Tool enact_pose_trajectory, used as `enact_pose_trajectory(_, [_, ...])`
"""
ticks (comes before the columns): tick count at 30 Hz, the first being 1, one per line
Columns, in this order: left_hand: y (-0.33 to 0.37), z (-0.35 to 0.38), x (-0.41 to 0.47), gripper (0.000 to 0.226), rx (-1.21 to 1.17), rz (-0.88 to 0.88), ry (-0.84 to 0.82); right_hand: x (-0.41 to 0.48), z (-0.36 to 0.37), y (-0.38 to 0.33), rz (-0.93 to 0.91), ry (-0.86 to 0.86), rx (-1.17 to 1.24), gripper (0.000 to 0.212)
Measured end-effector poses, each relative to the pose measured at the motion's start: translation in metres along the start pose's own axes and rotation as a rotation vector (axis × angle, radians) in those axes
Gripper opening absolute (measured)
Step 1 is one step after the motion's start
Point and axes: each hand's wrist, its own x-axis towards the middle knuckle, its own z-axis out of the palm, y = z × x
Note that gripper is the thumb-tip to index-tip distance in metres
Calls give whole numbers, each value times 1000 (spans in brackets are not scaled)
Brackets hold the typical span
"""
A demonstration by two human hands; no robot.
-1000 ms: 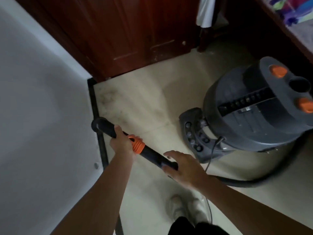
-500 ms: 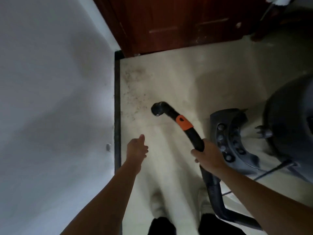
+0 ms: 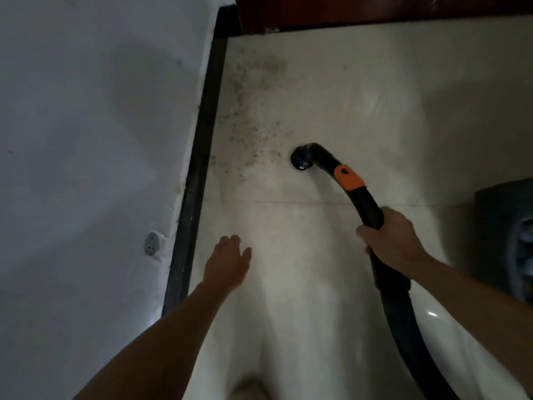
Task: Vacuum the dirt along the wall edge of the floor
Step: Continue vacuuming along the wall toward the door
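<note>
Head view. The right hand [image 3: 392, 241] gripped the hose [image 3: 403, 327] alone, fingers curled round the black tube just behind the orange collar [image 3: 349, 177]; thumb hidden. The left hand [image 3: 227, 262] hung free over the floor [image 3: 360, 96], between the skirting [image 3: 199, 168] & the hose. Its fingers were straight & close together, holding nothing; whether it touched anything, can't tell.

Change: 1 s before, both hands were on the tube w/ the nozzle [image 3: 301, 160] up at the skirting. Half a sec later the left had let go. Now it was still off, and the nozzle had swung out, apart from the skirting, mouth turned back toward it. The view had also dropped nearer the floor, so the vacuum body [image 3: 507, 241] showed only as a dark slice on the side far from the skirting.

Dirt [image 3: 253, 111]: dark specks scattered just beside the skirting, running from near the nozzle up toward the wood door [image 3: 346, 7]. The nozzle sat at the patch's outer fringe, farther from the skirting than most specks; contact w/ floor, can't tell.

Meaning: prob. a one-handed sweep being set up. The patch looked untouched, so the job was barely begun. Next move likely needs the nozzle brought in to the skirting & run along it. The wall [image 3: 86, 140] carried a small round fitting [image 3: 151, 246] just above the skirting.
</note>
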Motion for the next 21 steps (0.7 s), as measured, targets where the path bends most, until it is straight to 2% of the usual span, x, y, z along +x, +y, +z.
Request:
enact_pose_trajectory(5, [-34,21,51,45,182,82,94,24,38,5,-170,-14,-68,20])
enact_pose_trajectory(9, [-38,39,62,56,207,99,208,56,63,-23,-265,-2,-94,17])
enact_pose_trajectory(13, [-49,36,53,56,194,180,318,43,60,-39,-254,-23,-153,19])
enact_pose_trajectory(16, [-55,37,50,58,164,184,246,19,49,-25,-234,-57,-197,17])
enact_pose_trajectory(21, [-61,54,54,57,93,205,371,8,72,-11,-257,-51,-172,18])
